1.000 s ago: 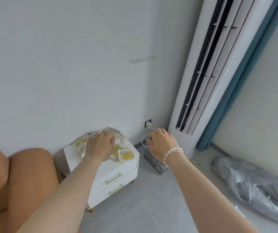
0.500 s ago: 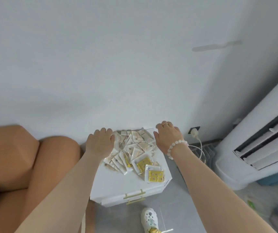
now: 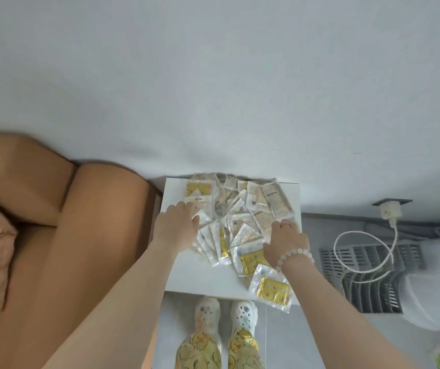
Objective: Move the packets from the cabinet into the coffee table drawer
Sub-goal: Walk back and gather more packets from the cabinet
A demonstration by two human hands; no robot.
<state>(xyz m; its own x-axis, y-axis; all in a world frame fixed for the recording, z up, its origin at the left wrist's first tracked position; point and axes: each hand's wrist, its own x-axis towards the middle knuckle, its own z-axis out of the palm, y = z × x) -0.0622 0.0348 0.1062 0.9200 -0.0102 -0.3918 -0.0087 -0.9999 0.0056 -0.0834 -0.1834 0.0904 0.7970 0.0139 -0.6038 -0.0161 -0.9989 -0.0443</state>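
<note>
L hand [image 3: 177,227] lies palm-down on the left side of the packets [image 3: 240,222], fingers fairly straight and a bit spread, tips resting on a sachet w/ yellow print; no pinch or curl round anything shows. R hand [image 3: 285,242] sits palm-down at the right edge of the same heap, fingers bent at the knuckles w/ tips hidden below, thumb laid on a clear wrapper. Can't tell if it grips a packet or only rests there. A ring [image 3: 285,223] shows on one R finger and a pale bead bracelet [image 3: 296,255] circles that wrist. Both forearms are bare, coming up from the bottom of the view. The packets form a loose overlapping pile, some clear w/ yellow inserts, some beige, all on top of the white cabinet [image 3: 187,272]. They spread from its back edge at the wall [image 3: 213,89] to the front-right corner, where one yellow sachet [image 3: 271,288] overhangs the front edge. Just below that edge stand two white clogs [image 3: 208,312] and yellow duck-print trousers [image 3: 200,350]. A brown sofa [image 3: 93,235] sits just beside the cabinet on the left. To the right, on the grey floor [image 3: 320,230], is a grey slatted basket [image 3: 360,296]. A white cable [image 3: 395,233] loops over it up to a plug [image 3: 389,210] low on the wall.
</note>
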